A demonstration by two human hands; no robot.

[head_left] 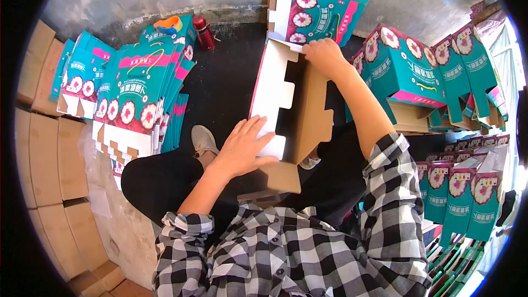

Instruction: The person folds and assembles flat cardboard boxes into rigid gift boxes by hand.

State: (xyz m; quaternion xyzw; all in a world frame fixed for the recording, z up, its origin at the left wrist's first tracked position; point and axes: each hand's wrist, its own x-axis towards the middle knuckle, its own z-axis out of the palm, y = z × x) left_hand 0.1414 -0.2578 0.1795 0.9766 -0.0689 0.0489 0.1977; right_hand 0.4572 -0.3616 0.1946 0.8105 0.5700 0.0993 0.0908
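Observation:
In front of me, above my lap, stands an unfolded gift carton [312,111], its inside brown and its near end gaping. Its left wall is a white notched panel [270,83]. My left hand [242,147] lies on the near end of that panel, fingers stretched and thumb apart. My right hand [325,58] has its fingers bent around the carton's far edge, by a small white flap [294,45]. A brown flap [281,177] hangs toward my lap. Just past my right hand, a printed teal carton [333,5] with a yellow cord leans against the wall.
Flat teal cartons [132,85] are stacked at left, with an orange-and-blue ring [168,25] behind them. A red bottle [203,33] stands nearby. Brown boxes [47,154] line the far left. Assembled teal cartons [410,69] and more upright cartons [459,187] fill the right side.

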